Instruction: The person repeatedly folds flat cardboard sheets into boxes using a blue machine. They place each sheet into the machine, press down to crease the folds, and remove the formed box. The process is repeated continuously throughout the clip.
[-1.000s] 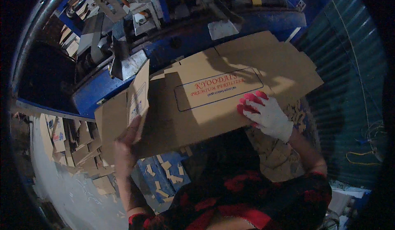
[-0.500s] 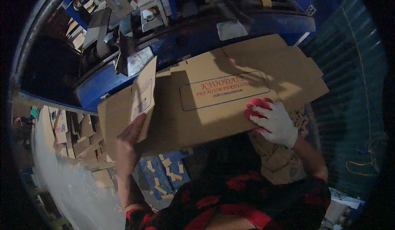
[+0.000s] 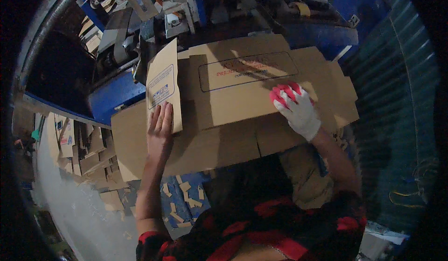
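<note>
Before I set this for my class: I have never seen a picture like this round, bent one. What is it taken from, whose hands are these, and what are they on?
It comes from a wide fisheye camera on a person's head, looking down, so straight edges bend. There is no machine arm, only two hands. The bare left hand presses on a raised cardboard flap. The right hand, in a white glove with red fingertips, lies flat on a large flattened cardboard box. Behind stands a blue machine; cardboard scraps lie lower left.
</note>
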`<action>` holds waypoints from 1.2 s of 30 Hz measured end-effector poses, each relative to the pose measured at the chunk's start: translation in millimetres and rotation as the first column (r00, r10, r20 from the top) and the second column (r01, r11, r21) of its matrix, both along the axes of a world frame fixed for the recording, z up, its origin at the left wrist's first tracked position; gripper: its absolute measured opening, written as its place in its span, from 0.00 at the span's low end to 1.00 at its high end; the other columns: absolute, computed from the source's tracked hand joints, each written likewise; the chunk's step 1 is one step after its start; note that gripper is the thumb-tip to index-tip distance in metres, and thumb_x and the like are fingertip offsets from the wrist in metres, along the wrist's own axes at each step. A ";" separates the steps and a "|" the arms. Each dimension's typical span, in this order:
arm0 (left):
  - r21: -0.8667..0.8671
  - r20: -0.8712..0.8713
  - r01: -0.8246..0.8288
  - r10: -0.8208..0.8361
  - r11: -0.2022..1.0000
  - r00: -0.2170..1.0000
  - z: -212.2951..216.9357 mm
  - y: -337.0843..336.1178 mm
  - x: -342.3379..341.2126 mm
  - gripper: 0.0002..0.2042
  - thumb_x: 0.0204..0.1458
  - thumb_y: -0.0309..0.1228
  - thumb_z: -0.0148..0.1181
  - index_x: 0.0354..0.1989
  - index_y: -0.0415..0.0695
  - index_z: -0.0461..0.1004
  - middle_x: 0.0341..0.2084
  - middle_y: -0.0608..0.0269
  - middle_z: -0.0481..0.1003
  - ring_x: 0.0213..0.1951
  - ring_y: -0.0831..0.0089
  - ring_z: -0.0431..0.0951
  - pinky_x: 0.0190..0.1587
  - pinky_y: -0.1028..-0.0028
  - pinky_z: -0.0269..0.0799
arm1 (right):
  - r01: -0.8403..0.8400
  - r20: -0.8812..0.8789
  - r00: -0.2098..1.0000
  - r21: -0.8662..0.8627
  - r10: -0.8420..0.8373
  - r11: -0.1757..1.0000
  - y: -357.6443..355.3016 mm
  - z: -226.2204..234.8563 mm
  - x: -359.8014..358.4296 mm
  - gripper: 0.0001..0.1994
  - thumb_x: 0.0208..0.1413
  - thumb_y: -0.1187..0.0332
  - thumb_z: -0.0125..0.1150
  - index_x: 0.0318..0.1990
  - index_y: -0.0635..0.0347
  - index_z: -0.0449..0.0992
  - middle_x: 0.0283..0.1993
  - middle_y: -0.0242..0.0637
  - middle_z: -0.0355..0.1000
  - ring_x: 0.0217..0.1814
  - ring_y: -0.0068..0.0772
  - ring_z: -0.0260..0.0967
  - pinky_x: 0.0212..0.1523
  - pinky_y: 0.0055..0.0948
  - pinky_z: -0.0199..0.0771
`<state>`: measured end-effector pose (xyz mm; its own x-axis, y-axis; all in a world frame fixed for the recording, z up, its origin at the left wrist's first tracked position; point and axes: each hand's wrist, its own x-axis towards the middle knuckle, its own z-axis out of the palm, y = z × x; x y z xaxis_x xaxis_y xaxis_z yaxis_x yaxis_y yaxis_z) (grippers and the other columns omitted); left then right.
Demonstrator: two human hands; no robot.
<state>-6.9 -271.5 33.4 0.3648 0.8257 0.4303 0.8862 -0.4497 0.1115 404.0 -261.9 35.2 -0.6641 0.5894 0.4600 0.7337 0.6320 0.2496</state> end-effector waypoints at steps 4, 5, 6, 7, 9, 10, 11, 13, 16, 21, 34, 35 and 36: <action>0.134 -0.008 -0.015 0.017 0.991 1.000 -42.4 45.5 -4.1 0.22 0.54 0.22 0.48 0.60 0.38 0.62 0.58 0.51 0.65 0.59 0.51 0.65 0.60 0.55 0.61 | 0.016 -0.025 1.000 0.009 -0.016 1.000 52.0 -25.4 -2.3 0.19 0.47 0.68 0.56 0.50 0.49 0.74 0.53 0.40 0.68 0.56 0.48 0.65 0.55 0.54 0.65; 0.116 0.007 -0.029 0.028 0.993 1.000 -45.4 53.3 -3.4 0.23 0.54 0.22 0.49 0.60 0.39 0.62 0.58 0.52 0.66 0.59 0.51 0.66 0.60 0.55 0.60 | 0.013 -0.035 0.999 0.011 -0.013 1.000 62.9 -28.8 -2.4 0.19 0.47 0.68 0.56 0.50 0.49 0.74 0.53 0.40 0.68 0.56 0.47 0.64 0.56 0.54 0.64; 0.098 0.021 -0.044 0.042 0.994 0.999 -46.9 62.5 -2.8 0.23 0.54 0.23 0.49 0.60 0.40 0.63 0.58 0.52 0.66 0.59 0.52 0.66 0.60 0.55 0.60 | 0.008 -0.052 0.999 0.002 -0.008 1.000 75.0 -30.8 -2.4 0.19 0.47 0.69 0.55 0.50 0.50 0.74 0.53 0.40 0.68 0.57 0.47 0.64 0.56 0.54 0.64; 0.077 0.037 -0.062 0.059 0.995 0.998 -51.8 73.0 -3.4 0.23 0.54 0.23 0.50 0.60 0.41 0.63 0.58 0.53 0.66 0.59 0.52 0.66 0.61 0.55 0.60 | 0.000 -0.068 0.998 -0.010 -0.001 1.000 88.0 -34.0 -4.2 0.19 0.47 0.70 0.55 0.50 0.51 0.74 0.54 0.40 0.67 0.57 0.47 0.63 0.57 0.53 0.63; 0.163 0.025 -0.031 0.027 0.986 0.999 -68.9 101.6 -12.2 0.25 0.53 0.27 0.54 0.61 0.45 0.62 0.59 0.54 0.65 0.58 0.52 0.66 0.60 0.57 0.60 | -0.040 -0.101 0.994 -0.032 0.037 0.999 115.3 -36.6 -13.3 0.20 0.48 0.72 0.53 0.51 0.53 0.73 0.54 0.41 0.67 0.58 0.48 0.63 0.58 0.51 0.62; 0.202 -0.023 -0.030 0.036 0.979 0.999 -76.9 119.2 -16.4 0.26 0.52 0.28 0.55 0.62 0.45 0.62 0.60 0.54 0.64 0.59 0.53 0.66 0.60 0.57 0.61 | -0.072 -0.132 0.990 -0.092 0.059 0.993 131.8 -39.1 -15.2 0.22 0.49 0.73 0.50 0.55 0.53 0.69 0.57 0.41 0.66 0.60 0.50 0.61 0.60 0.50 0.60; 0.240 -0.073 -0.029 0.048 0.970 0.996 -76.7 136.6 -20.1 0.26 0.51 0.29 0.56 0.62 0.45 0.62 0.60 0.55 0.64 0.59 0.54 0.66 0.59 0.58 0.61 | 0.008 -0.041 0.999 -0.104 -0.013 0.995 148.1 -40.3 -14.2 0.23 0.49 0.73 0.50 0.56 0.52 0.68 0.58 0.41 0.66 0.61 0.50 0.61 0.61 0.50 0.59; 0.205 -0.080 -0.030 0.048 0.978 0.996 -52.4 170.2 -7.9 0.28 0.50 0.33 0.58 0.61 0.45 0.61 0.60 0.55 0.63 0.59 0.55 0.65 0.56 0.59 0.65 | 0.146 0.142 0.981 -0.093 -0.132 0.985 186.6 -40.0 -13.4 0.25 0.50 0.73 0.50 0.58 0.50 0.66 0.59 0.41 0.65 0.62 0.51 0.60 0.62 0.50 0.58; 0.086 -0.108 -0.254 0.263 0.963 0.959 -43.7 228.3 -12.5 0.28 0.50 0.31 0.55 0.61 0.44 0.59 0.59 0.54 0.64 0.59 0.56 0.64 0.53 0.59 0.67 | 0.198 0.158 0.972 -0.155 -0.173 0.968 261.3 -45.2 -43.3 0.27 0.50 0.74 0.50 0.61 0.47 0.63 0.61 0.41 0.64 0.63 0.51 0.59 0.63 0.51 0.57; 0.097 0.140 -0.313 0.299 0.945 0.944 -45.7 245.8 16.0 0.25 0.52 0.24 0.48 0.61 0.39 0.57 0.62 0.45 0.58 0.63 0.52 0.59 0.56 0.57 0.65 | 0.293 0.168 0.949 -0.154 -0.268 0.943 274.9 16.6 -35.5 0.28 0.48 0.74 0.52 0.61 0.49 0.65 0.62 0.43 0.63 0.63 0.50 0.60 0.63 0.48 0.57; -0.425 0.010 -0.808 0.895 0.407 0.446 -117.4 -159.3 -181.7 0.29 0.46 0.51 0.63 0.42 0.33 0.72 0.49 0.40 0.66 0.54 0.45 0.64 0.55 0.57 0.61 | 0.994 0.110 0.053 -0.100 -0.993 0.042 -87.8 -54.6 138.8 0.47 0.44 0.40 0.64 0.66 0.60 0.54 0.67 0.46 0.55 0.67 0.55 0.52 0.59 0.61 0.57; -0.514 -0.020 -0.758 0.878 0.401 0.478 -98.1 -136.4 -175.7 0.30 0.45 0.52 0.64 0.41 0.32 0.71 0.47 0.40 0.67 0.53 0.45 0.64 0.54 0.57 0.61 | 0.984 -0.014 -0.125 -0.129 -0.992 -0.122 -110.5 -53.9 139.4 0.49 0.44 0.37 0.62 0.66 0.61 0.53 0.67 0.46 0.55 0.68 0.56 0.51 0.59 0.60 0.57; -0.513 -0.038 -0.769 0.885 0.382 0.465 -91.3 -144.3 -173.2 0.30 0.45 0.52 0.65 0.41 0.32 0.71 0.46 0.40 0.67 0.52 0.45 0.65 0.53 0.57 0.61 | 0.964 -0.113 -0.235 -0.156 -0.965 -0.216 -106.6 -51.7 132.1 0.50 0.43 0.35 0.60 0.66 0.63 0.53 0.67 0.46 0.54 0.68 0.57 0.51 0.59 0.59 0.57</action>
<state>-180.1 -415.9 -57.9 -0.6544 0.7531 -0.0682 0.7086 0.6422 0.2924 536.1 -368.5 -16.6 0.7819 0.4469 0.4346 0.4685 -0.8812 0.0631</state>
